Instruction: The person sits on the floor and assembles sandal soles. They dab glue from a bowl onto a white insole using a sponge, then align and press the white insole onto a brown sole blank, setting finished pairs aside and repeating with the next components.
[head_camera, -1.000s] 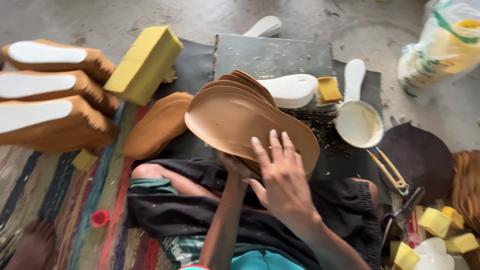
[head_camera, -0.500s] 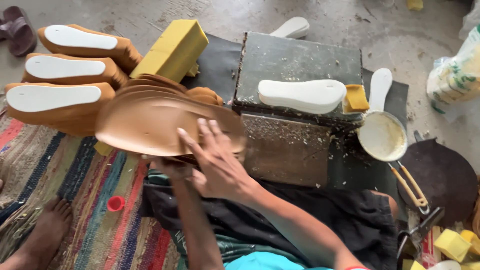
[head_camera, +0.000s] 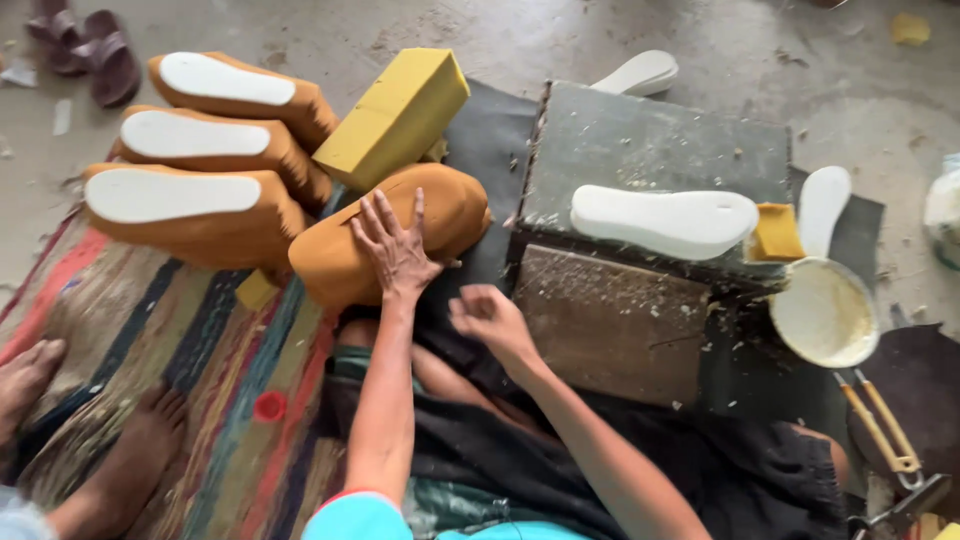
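The stack of tan soles (head_camera: 400, 240) lay on the floor mat just left of the stone block (head_camera: 650, 150), pressed flat under the spread left hand (head_camera: 398, 248). The right hand (head_camera: 487, 315), loosely curled and holding nothing, was kept near the stack's lower edge. The stack could be judged likely to slide or fan apart if the pressure were uneven. Just above it leaned a yellow foam block (head_camera: 395, 118); to its left, three white-topped sole piles (head_camera: 200, 160) crowded the space. A white insole (head_camera: 665, 222) rested on the stone block.
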